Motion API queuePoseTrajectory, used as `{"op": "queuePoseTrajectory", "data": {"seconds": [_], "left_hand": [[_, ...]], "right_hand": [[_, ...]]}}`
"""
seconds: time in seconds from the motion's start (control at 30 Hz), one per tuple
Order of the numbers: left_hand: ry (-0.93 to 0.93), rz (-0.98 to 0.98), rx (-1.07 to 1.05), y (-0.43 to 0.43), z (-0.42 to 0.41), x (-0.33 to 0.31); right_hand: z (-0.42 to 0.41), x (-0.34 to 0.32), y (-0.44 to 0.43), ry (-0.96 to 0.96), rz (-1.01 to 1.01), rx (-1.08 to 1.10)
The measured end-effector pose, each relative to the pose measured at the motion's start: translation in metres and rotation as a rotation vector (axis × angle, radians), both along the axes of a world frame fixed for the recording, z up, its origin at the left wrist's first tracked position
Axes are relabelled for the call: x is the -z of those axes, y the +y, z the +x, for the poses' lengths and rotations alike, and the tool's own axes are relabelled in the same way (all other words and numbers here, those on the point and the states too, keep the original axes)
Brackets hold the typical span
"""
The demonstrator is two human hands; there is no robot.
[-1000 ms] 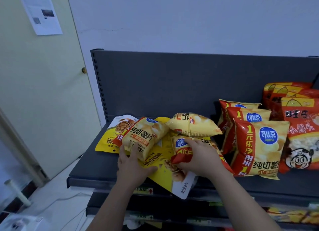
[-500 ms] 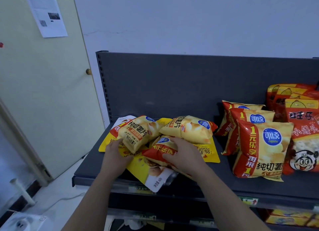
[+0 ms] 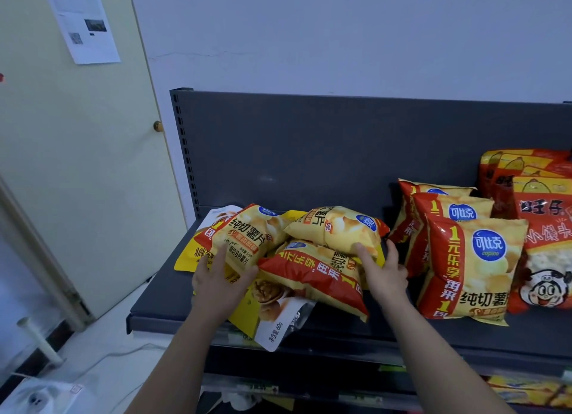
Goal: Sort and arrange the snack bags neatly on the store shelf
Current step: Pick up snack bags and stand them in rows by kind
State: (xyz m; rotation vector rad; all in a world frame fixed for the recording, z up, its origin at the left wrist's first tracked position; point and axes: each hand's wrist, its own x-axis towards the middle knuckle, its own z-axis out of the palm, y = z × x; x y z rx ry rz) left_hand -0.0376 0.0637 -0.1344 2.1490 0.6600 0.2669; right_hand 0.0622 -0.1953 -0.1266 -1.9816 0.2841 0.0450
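Near the shelf's (image 3: 173, 308) front left corner, three loose chip bags (image 3: 309, 271) are being gathered: the left hand (image 3: 221, 285) is half-curled around one, the right hand (image 3: 382, 273) spread against two. They should be squeezed gently, then stood beside the upright row (image 3: 473, 268). Flat yellow pouches (image 3: 247, 316) underneath are overhanging the front edge and could be dragged off.

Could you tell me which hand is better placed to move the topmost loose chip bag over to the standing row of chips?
Right. The right hand already touches the topmost chip bag and is nearest the standing row; the left hand is busy with the leftmost bag.
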Motion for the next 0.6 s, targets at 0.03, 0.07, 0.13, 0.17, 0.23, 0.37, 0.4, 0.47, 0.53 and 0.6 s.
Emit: {"op": "queuePoseTrajectory", "data": {"seconds": [0.03, 0.07, 0.13, 0.17, 0.23, 0.37, 0.4, 0.47, 0.53, 0.6], "left_hand": [[0.006, -0.017, -0.007, -0.002, 0.001, 0.001], [0.002, -0.031, -0.012, -0.003, 0.003, 0.001], [-0.006, -0.042, 0.001, -0.006, 0.005, 0.003], [-0.006, -0.05, 0.014, -0.007, 0.005, 0.004], [-0.007, -0.121, 0.014, -0.014, 0.004, 0.003], [0.068, -0.113, 0.032, -0.018, 0.006, -0.002], [0.07, -0.096, 0.024, -0.015, 0.008, -0.002], [0.061, -0.069, 0.001, -0.006, 0.01, -0.001], [0.056, -0.031, -0.02, 0.005, 0.01, -0.001], [0.065, -0.017, -0.045, 0.016, 0.01, -0.002]], "right_hand": [[0.004, 0.002, 0.0, 0.035, 0.06, -0.019], [0.006, 0.002, 0.0, 0.06, 0.105, -0.03], [0.01, 0.005, 0.0, 0.072, 0.135, -0.055], [0.01, 0.006, 0.001, 0.067, 0.124, -0.063], [0.008, 0.007, 0.005, 0.059, 0.078, -0.074], [0.003, 0.011, 0.02, 0.019, 0.043, -0.093], [0.001, 0.012, 0.026, 0.006, 0.05, -0.098], [-0.006, 0.015, 0.038, -0.02, 0.061, -0.104], [-0.012, 0.018, 0.05, -0.046, 0.06, -0.108], [-0.018, 0.02, 0.061, -0.065, 0.053, -0.119]]}}
